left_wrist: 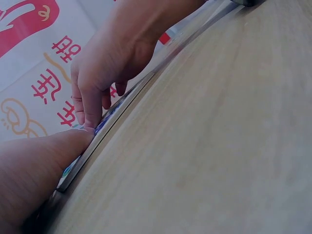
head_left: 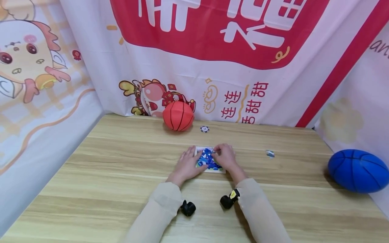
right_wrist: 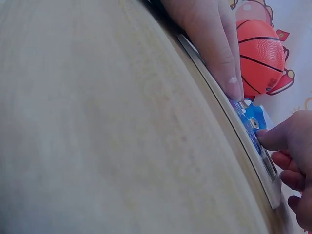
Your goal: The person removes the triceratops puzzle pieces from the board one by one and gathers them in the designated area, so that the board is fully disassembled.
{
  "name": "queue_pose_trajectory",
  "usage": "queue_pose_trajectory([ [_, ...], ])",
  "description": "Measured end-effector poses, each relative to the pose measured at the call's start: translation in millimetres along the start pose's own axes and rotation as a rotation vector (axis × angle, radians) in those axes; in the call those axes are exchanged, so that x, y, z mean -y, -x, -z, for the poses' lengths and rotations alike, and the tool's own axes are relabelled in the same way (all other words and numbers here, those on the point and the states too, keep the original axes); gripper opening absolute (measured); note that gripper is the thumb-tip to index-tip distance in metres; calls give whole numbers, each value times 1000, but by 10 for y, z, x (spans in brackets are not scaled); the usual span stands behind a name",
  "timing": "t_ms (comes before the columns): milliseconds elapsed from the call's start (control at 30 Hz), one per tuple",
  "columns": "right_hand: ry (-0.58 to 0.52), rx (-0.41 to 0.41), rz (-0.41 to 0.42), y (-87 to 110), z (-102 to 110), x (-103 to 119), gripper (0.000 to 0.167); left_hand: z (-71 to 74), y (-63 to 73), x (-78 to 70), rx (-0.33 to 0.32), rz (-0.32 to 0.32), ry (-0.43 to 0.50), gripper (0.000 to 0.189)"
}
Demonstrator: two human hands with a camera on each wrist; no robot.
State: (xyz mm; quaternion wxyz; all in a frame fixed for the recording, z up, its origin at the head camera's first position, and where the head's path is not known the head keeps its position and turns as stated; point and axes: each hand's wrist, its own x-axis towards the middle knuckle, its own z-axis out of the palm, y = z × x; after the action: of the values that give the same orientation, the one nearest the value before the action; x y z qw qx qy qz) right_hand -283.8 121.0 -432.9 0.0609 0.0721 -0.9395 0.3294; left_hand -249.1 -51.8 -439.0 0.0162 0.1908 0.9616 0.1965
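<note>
A small puzzle board (head_left: 217, 170) with a pale border and a blue picture lies flat on the table. My left hand (head_left: 186, 165) rests at its left side, fingers spread and thumb across the picture. Over the upper right part of the board, my right hand (head_left: 225, 157) has its fingers curled in. In the right wrist view it pinches a blue puzzle piece (right_wrist: 256, 116), which stands tilted up from the board. The left wrist view shows the right fingertips close to my left thumb (left_wrist: 73, 144). Part of the picture is hidden under both hands.
A loose puzzle piece (head_left: 270, 154) lies right of the board. Behind the board are a round chip (head_left: 205, 129) and a red ball (head_left: 178, 116). A blue ball (head_left: 358, 171) sits at the table's right edge. Printed cloth (head_left: 206, 81) hangs behind the wooden table (head_left: 121, 158).
</note>
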Motion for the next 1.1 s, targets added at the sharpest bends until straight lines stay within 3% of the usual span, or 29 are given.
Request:
queue_pose_trajectory([
  [133,-74,6,-2,-20,-12,12,11,0,-3,12,-7,-1,-4,69],
  [267,-146,43,17,-23,-15,11,23,-1,-6,20,-8,3,0,69],
  [467,-114,88,86,-30,6,-11,32,-3,-9,26,-4,7,-2,70],
  [633,-136,124,68,-55,53,-28,32,6,-10,20,1,17,6,69],
  [833,-281,111,28,-60,359,-271,36,4,16,-16,1,31,24,69],
  [1033,-357,105,-130,11,756,-654,40,8,18,-32,3,37,36,69],
  [1100,-362,93,-137,39,863,-779,40,5,13,-33,3,32,38,69],
])
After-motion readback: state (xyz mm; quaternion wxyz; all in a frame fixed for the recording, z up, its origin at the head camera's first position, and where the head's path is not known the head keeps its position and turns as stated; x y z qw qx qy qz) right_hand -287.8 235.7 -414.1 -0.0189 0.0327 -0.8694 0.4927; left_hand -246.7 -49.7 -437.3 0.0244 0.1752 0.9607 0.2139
